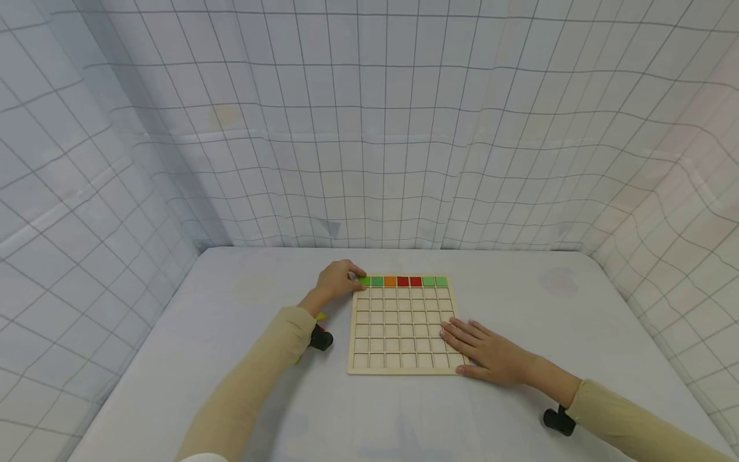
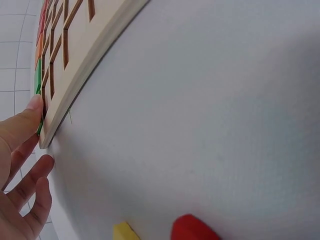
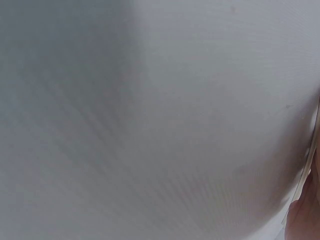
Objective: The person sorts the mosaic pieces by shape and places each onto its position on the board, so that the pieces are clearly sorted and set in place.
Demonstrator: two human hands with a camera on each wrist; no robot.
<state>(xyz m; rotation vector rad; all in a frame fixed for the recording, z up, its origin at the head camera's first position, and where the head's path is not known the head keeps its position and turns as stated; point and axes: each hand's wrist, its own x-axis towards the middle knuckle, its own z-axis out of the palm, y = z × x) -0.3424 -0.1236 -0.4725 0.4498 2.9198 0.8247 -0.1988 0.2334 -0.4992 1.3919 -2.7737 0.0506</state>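
Note:
A wooden grid board (image 1: 404, 371) lies flat on the table, its far row filled with colored square tiles. From the left these run bright green, darker green (image 1: 377, 281), orange (image 1: 390, 281), two red (image 1: 409, 282) and two light green (image 1: 435, 281). At the far left corner my left hand (image 1: 337, 278) pinches the bright green tile (image 1: 364, 281) between thumb and forefinger; in the left wrist view the thumb mostly covers that tile. My right hand (image 1: 487, 353) rests with straight fingers on the board's near right part. The right wrist view shows little of it.
Beside the board, partly hidden by my left forearm, lie yellow (image 2: 125, 231) and red (image 2: 192, 229) pieces. A black wrist camera (image 1: 321, 338) hangs at my left wrist, another (image 1: 559, 420) at the right. Behind the white table (image 1: 502, 282) hangs a grid-patterned cloth (image 1: 398, 160).

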